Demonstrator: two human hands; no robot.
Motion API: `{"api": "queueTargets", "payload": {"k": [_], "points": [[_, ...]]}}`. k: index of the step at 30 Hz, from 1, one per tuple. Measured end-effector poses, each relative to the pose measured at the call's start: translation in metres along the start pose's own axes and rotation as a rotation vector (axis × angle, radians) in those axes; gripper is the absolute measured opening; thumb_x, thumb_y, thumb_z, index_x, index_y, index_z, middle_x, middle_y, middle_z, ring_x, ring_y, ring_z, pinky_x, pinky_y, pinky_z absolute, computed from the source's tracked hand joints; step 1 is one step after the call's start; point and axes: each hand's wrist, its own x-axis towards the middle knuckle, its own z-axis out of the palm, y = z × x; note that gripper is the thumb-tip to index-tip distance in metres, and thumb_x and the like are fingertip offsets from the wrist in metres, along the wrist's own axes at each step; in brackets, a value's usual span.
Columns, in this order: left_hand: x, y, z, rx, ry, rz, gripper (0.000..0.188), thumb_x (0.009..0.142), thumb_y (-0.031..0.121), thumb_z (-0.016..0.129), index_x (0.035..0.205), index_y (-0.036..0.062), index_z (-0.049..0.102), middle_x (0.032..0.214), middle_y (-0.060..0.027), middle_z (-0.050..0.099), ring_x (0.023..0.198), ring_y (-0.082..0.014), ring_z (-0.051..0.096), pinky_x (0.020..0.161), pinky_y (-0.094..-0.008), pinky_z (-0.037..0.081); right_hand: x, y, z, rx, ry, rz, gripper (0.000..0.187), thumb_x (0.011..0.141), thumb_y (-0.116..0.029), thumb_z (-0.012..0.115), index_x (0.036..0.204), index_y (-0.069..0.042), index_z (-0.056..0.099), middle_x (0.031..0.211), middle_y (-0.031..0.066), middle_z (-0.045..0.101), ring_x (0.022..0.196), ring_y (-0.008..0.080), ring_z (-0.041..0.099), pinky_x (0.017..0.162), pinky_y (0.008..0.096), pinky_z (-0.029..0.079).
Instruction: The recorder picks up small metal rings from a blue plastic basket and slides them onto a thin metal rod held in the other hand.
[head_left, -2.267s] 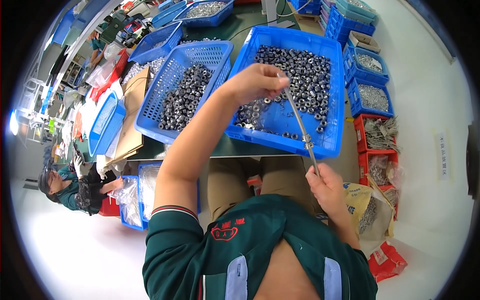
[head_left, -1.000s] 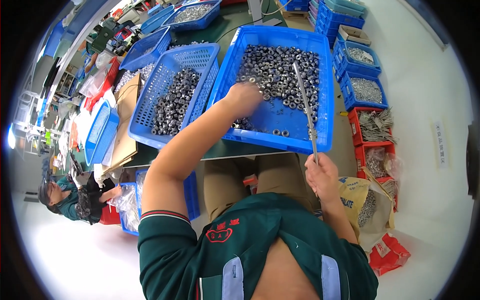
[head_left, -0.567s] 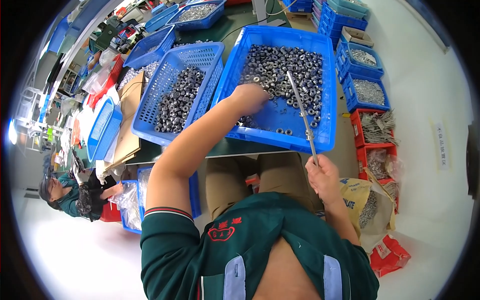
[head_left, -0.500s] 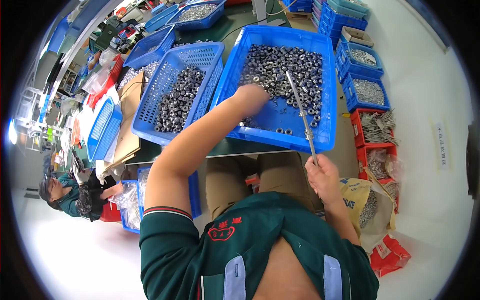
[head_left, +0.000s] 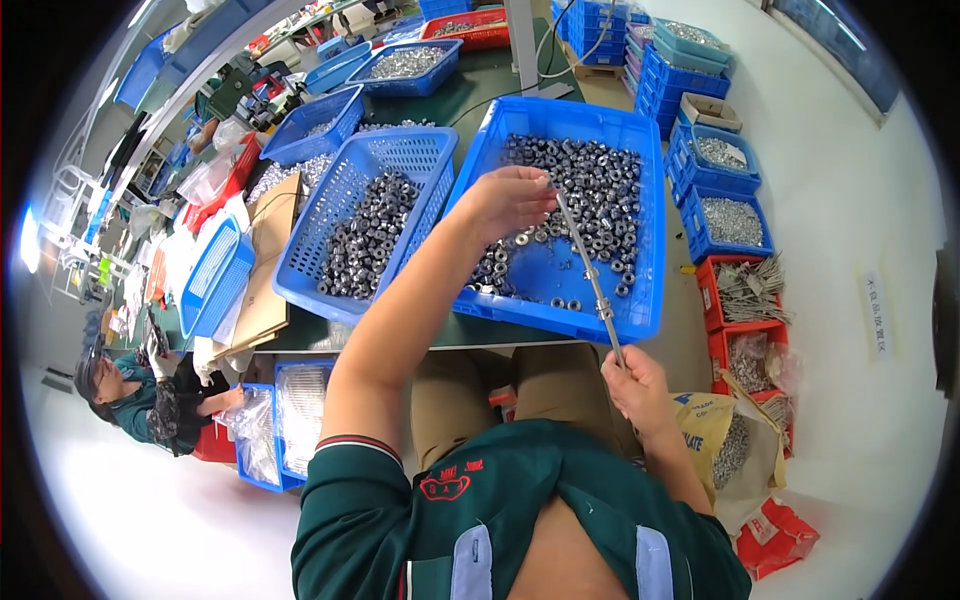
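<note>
Though long, rod (head_left: 577,240) partly hidden.

On the right wall (head_left: 905,400), a pale sign (head_left: 877,312) carries one upright column of dark characters. The wearer's green shirt (head_left: 360,505) shows red stitched characters above a red emblem (head_left: 445,487) enclosing letters. At near right, a yellow sack (head_left: 706,428) bears dark capital letters; a red bag (head_left: 790,545) has a pale patch (head_left: 763,528), its print too small to read.

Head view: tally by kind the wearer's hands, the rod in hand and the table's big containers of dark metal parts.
Hands: 2 (left hand, right hand)
Metal rod: 1
Solid blue tub: 1
Perforated blue basket: 1
Total: 5
</note>
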Motion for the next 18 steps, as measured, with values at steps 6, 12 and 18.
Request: {"api": "queueTargets", "payload": {"k": [6,12,18], "points": [[0.001,-0.016,0.005,-0.069,-0.088,0.03,0.014,0.086,0.014,0.061,0.096,0.0053,0.059,0.093,-0.0133,0.066,0.082,-0.0223,0.065,0.076,-0.0356,0.053,0.0,-0.002,0.004,-0.007,0.014,0.022,0.013,0.09,-0.017,0.055,0.083,-0.008,0.05,0.057,-0.0073,0.041,0.045,-0.0002,0.034,0.04,0.0161,0.024],[0.002,-0.01,0.006,-0.005,-0.069,0.098,0.012,0.089,0.014,0.057,0.095,0.0037,0.058,0.095,-0.0168,0.065,0.08,-0.0231,0.066,0.07,-0.0362,0.055,0.002,-0.012,0.009,0.016,0.023,0.053,0.013,0.09,-0.017,0.054,0.084,-0.007,0.05,0.057,-0.0071,0.041,0.043,0.0003,0.035,0.038,0.0163,0.024],[-0.001,-0.006,0.011,-0.032,-0.09,0.071,0.019,0.09,0.014,0.056,0.103,0.0004,0.057,0.094,-0.0121,0.063,0.081,-0.0188,0.061,0.076,-0.0316,0.052,-0.001,-0.016,0.011,-0.135,0.071,0.019,0.014,0.09,-0.016,0.055,0.081,-0.007,0.051,0.06,-0.0062,0.044,0.05,-0.0002,0.036,0.044,0.0165,0.026]]}}
